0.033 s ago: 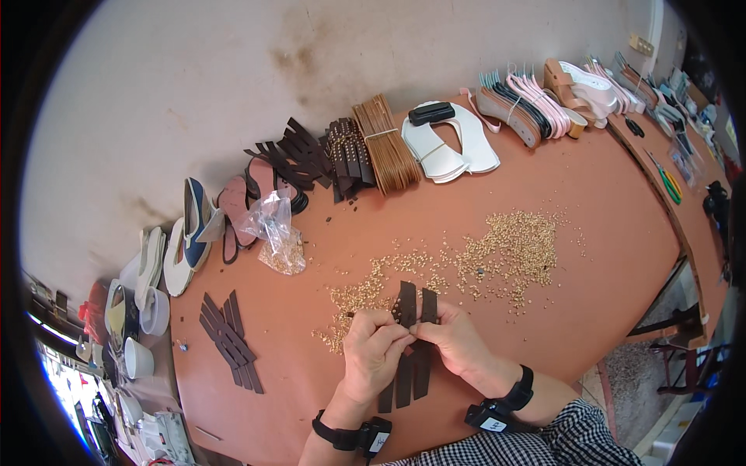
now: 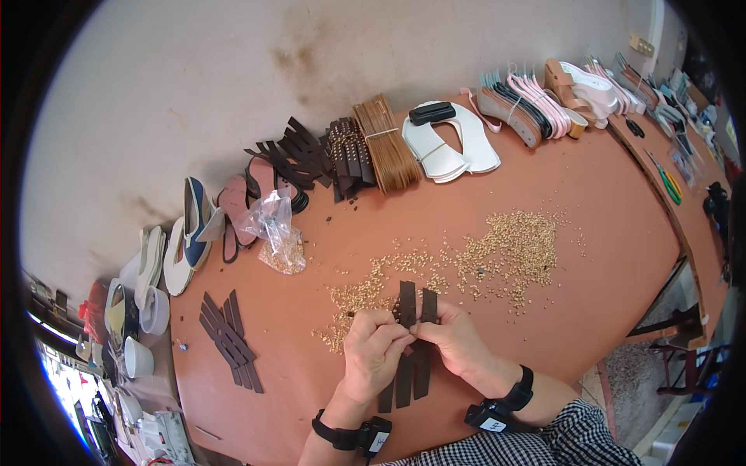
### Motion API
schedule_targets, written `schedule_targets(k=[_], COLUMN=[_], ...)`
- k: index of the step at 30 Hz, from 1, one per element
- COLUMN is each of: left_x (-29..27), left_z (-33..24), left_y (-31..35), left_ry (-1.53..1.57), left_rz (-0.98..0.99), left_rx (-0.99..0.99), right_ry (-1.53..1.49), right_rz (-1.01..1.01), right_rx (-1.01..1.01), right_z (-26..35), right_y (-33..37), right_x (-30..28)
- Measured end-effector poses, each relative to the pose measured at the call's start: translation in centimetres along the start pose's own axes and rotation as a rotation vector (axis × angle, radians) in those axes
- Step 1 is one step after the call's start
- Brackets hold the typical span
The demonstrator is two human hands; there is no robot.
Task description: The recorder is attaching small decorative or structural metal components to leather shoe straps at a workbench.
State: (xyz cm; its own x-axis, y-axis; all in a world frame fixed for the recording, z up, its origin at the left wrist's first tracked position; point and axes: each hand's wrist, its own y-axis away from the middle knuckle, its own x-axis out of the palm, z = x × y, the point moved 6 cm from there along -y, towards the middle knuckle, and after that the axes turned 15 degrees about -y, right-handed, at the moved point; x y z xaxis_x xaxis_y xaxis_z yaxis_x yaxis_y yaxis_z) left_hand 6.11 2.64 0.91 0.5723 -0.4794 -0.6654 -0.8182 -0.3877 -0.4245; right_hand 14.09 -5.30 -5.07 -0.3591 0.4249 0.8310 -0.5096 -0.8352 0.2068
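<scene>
Both hands meet at a dark brown slitted strap piece (image 2: 420, 377), held near the table's front edge. The fingers of my left hand (image 2: 373, 349) are curled closed at its left side, thumb and forefinger pinched together. My right hand (image 2: 460, 342) grips it from the right, with the thumb pressed over its middle. The two sets of fingertips touch and hide whatever small thing may lie between them. Strips of the piece stick out above and below the hands. Just beyond the hands, many small gold-coloured studs (image 2: 513, 252) are scattered over the brown table (image 2: 606, 295).
More slitted dark strap pieces (image 2: 231, 342) lie at left. Behind the studs are a clear plastic bag (image 2: 272, 225), studded straps (image 2: 348, 155), a tan strip bundle (image 2: 386, 147) and white sole shapes (image 2: 474, 151). Shoes (image 2: 198, 225) and white bowls (image 2: 139, 359) line the left edge; pliers (image 2: 668, 185) lie far right.
</scene>
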Motion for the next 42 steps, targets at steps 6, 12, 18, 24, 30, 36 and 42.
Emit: schedule_targets(k=[6, 12, 18, 24, 30, 36, 42], left_x=[-0.4, -0.3, 0.0, 0.1, 0.2, 0.8, 1.0], left_z=[0.4, 0.6, 1.0, 1.4, 1.7, 2.6, 3.6], left_y=[0.3, 0.3, 0.1, 0.2, 0.1, 0.4, 0.8], left_ry=[0.058, 0.287, 0.470, 0.501, 0.485, 0.536, 0.574], left_rz=[-0.088, -0.095, -0.083, -0.049, -0.013, 0.036, 0.000], left_rx=[0.079, -0.057, -0.186, -0.178, -0.221, -0.352, -0.362], right_ry=[-0.212, -0.222, -0.168, -0.104, -0.050, 0.110, 0.069], right_rz=[-0.114, -0.105, -0.029, 0.013, -0.003, 0.007, 0.024], right_rx=[0.012, 0.026, -0.029, -0.070, -0.049, -0.059, 0.026], right_z=[-0.1, 0.3, 0.6, 0.8, 0.9, 0.6, 0.7], right_y=[0.6, 0.6, 0.8, 0.9, 1.1, 0.6, 0.5], right_x=[0.4, 0.8, 1.3, 1.6, 1.9, 0.8, 1.3])
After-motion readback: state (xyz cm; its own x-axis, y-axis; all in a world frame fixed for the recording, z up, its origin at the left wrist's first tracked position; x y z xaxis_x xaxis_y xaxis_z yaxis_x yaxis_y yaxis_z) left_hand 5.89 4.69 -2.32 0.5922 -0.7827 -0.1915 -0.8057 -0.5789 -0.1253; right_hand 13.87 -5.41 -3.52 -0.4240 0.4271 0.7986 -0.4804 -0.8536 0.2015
